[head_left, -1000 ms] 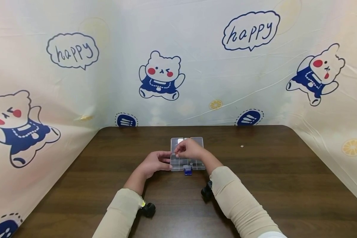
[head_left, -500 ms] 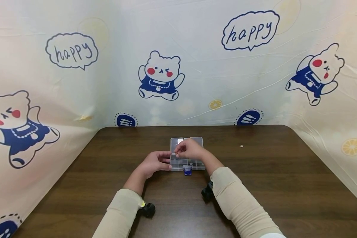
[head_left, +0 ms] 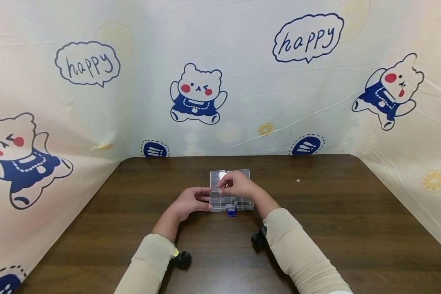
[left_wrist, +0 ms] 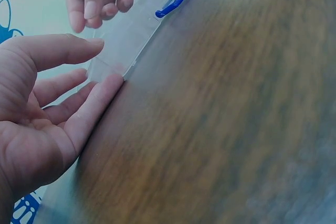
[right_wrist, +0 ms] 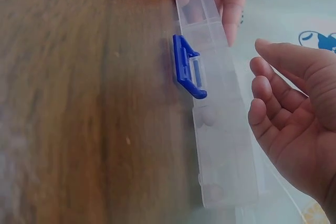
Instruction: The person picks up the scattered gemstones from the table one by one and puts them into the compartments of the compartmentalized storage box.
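A clear plastic compartment box (head_left: 226,201) with a blue latch (head_left: 231,210) on its front stands on the table, its lid (head_left: 245,174) swung up at the back. My left hand (head_left: 187,203) is at the box's left end, its fairly straight fingers touching the edge. Over the left part of the box hovers my right hand (head_left: 237,184). In the right wrist view, that right hand (right_wrist: 299,95) has loosely bent fingers with nothing visible between them and the thumb. Through the cloudy front wall, small roundish items (right_wrist: 208,116) show faintly in some compartments; their kind is unclear.
A tiny pale round piece (head_left: 298,180) lies on the dark wooden table (head_left: 334,220), right of the box. Behind the table hangs a printed cloth (head_left: 250,102). Black wrist cameras (head_left: 183,260) sit under both sleeves.
My right hand has shifted slightly to the right over the box. A tiny orange thing at its fingertips earlier is no longer seen there. The left hand keeps its place.
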Available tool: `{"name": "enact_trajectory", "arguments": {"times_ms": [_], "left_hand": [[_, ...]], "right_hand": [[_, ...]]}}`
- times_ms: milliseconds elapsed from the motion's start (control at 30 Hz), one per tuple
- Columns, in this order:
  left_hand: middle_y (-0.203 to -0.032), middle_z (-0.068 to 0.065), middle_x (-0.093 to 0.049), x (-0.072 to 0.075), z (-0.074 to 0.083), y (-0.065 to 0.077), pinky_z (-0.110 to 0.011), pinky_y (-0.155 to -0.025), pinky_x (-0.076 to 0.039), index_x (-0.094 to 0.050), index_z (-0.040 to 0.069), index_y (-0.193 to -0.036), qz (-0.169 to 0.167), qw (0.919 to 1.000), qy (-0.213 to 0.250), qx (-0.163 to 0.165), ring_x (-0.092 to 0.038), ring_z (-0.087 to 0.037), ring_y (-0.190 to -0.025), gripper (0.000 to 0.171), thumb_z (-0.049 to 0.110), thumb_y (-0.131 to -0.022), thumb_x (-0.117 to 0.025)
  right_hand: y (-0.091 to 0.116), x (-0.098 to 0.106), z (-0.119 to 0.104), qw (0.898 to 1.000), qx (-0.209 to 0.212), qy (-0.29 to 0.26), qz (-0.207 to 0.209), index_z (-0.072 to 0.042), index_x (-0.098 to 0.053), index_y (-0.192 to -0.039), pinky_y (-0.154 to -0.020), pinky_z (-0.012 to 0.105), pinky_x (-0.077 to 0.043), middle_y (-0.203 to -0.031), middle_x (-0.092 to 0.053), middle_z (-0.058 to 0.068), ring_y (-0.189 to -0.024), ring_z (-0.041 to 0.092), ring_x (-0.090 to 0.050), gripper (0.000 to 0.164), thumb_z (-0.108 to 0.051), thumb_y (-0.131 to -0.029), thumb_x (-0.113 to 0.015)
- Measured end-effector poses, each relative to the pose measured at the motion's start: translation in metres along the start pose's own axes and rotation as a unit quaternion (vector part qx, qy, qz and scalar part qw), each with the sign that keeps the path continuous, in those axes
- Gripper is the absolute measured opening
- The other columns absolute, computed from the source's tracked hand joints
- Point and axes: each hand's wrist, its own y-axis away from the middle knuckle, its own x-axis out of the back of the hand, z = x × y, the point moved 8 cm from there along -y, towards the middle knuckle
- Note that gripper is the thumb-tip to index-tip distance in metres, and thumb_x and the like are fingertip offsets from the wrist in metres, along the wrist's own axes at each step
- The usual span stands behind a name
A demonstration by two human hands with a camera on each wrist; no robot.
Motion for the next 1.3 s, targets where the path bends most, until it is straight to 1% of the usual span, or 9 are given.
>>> {"name": "enact_trajectory", "arguments": {"times_ms": [133, 300, 500, 733, 900, 1067, 1300], "left_hand": [[-0.117, -0.012, -0.065, 0.001, -0.001, -0.001, -0.036, -0.087, -0.054, -0.059, 0.003, -0.131, 0.002, 1.0000, 0.002, 0.001, -0.062, -0.025, -0.105, 0.059, -0.001, -0.076, -0.080], [-0.116, -0.010, -0.066, 0.002, -0.002, -0.001, -0.035, -0.087, -0.054, -0.060, 0.005, -0.130, 0.007, 1.0000, -0.003, 0.004, -0.062, -0.024, -0.104, 0.059, 0.000, -0.075, -0.081], [-0.114, -0.008, -0.066, 0.003, -0.003, -0.001, -0.035, -0.086, -0.054, -0.061, 0.007, -0.129, 0.013, 0.9999, -0.004, 0.009, -0.063, -0.023, -0.102, 0.059, 0.000, -0.074, -0.082], [-0.113, -0.008, -0.067, 0.003, -0.002, 0.000, -0.036, -0.087, -0.054, -0.061, 0.006, -0.129, 0.015, 0.9998, -0.008, 0.006, -0.063, -0.023, -0.101, 0.058, 0.001, -0.075, -0.082], [-0.112, -0.008, -0.067, 0.002, -0.002, 0.000, -0.036, -0.087, -0.054, -0.061, 0.006, -0.129, 0.016, 0.9998, -0.008, 0.008, -0.063, -0.023, -0.101, 0.059, 0.000, -0.074, -0.082], [-0.113, -0.010, -0.066, 0.001, -0.001, 0.000, -0.036, -0.087, -0.054, -0.060, 0.004, -0.130, 0.013, 0.9998, -0.010, 0.007, -0.062, -0.024, -0.102, 0.060, 0.000, -0.075, -0.082], [-0.113, -0.010, -0.067, 0.001, 0.000, 0.000, -0.035, -0.086, -0.054, -0.060, 0.003, -0.130, 0.014, 0.9999, -0.005, 0.005, -0.062, -0.024, -0.101, 0.060, -0.002, -0.074, -0.081]], "right_hand": [[0.006, 0.005, 0.000, 1.000, -0.004, -0.004, 0.007, -0.004, -0.073, -0.099, -0.070, 0.028, -0.053, -0.086, -0.065, 0.000, -0.079, 0.017, -0.059, 0.012, -0.005, -0.087, -0.073], [0.013, 0.012, 0.002, 0.999, -0.016, -0.017, 0.027, -0.003, -0.073, -0.102, -0.070, 0.028, -0.053, -0.088, -0.064, 0.000, -0.080, 0.019, -0.057, 0.015, -0.008, -0.087, -0.073], [0.019, 0.018, 0.000, 0.999, 0.000, -0.022, 0.042, -0.002, -0.072, -0.100, -0.070, 0.029, -0.052, -0.085, -0.064, 0.001, -0.078, 0.018, -0.057, 0.017, -0.009, -0.085, -0.075], [0.025, 0.023, -0.002, 0.998, 0.023, -0.019, 0.050, -0.001, -0.072, -0.100, -0.071, 0.029, -0.052, -0.084, -0.064, 0.000, -0.078, 0.018, -0.056, 0.016, -0.008, -0.085, -0.075], [0.030, 0.027, 0.000, 0.998, 0.011, -0.021, 0.058, -0.003, -0.073, -0.100, -0.073, 0.029, -0.053, -0.087, -0.065, 0.000, -0.080, 0.019, -0.057, 0.018, -0.010, -0.084, -0.076], [0.037, 0.033, 0.002, 0.997, 0.005, -0.030, 0.064, -0.004, -0.073, -0.101, -0.074, 0.032, -0.054, -0.089, -0.066, 0.000, -0.081, 0.021, -0.058, 0.019, -0.009, -0.084, -0.077], [0.046, 0.041, 0.006, 0.997, 0.008, -0.029, 0.074, -0.004, -0.073, -0.103, -0.070, 0.032, -0.053, -0.086, -0.065, 0.001, -0.080, 0.022, -0.057, 0.021, -0.013, -0.084, -0.078]]}}
